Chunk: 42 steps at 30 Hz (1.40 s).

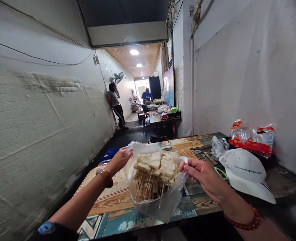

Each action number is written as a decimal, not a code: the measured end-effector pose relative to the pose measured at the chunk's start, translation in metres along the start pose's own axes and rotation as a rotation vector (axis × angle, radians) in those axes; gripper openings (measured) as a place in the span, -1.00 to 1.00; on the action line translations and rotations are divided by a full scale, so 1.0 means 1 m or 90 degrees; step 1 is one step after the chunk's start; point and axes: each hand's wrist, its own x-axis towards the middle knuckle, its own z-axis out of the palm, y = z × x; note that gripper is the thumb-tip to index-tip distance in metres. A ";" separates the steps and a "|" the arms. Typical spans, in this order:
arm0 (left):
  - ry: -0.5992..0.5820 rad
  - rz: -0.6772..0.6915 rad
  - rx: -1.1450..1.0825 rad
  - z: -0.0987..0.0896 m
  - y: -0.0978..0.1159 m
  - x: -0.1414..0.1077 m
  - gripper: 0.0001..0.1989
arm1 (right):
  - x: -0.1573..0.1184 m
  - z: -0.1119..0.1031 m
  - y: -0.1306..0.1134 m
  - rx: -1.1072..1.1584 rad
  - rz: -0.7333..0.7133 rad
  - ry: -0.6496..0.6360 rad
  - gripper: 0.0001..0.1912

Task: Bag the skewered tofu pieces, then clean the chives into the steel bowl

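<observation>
Skewered pieces [155, 164] sit in an open plastic bag [160, 207] on the patterned table [117, 217], between both hands. Left hand [122, 156] has fingers closed on the bag's left rim, right hand [198, 170] pinches the right rim between thumb and curled fingers, neither on the food. Sticks point down toward the near table edge, fanned slightly, pale ends up and away from the wearer, long axis roughly near-far; white cap [245, 170] lies right of the right hand, red-trimmed package [252, 139] behind it.
</observation>
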 end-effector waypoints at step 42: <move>-0.067 0.008 -0.342 0.070 0.146 0.001 -0.74 | 0.057 0.029 0.012 -0.172 -0.196 -0.160 -0.55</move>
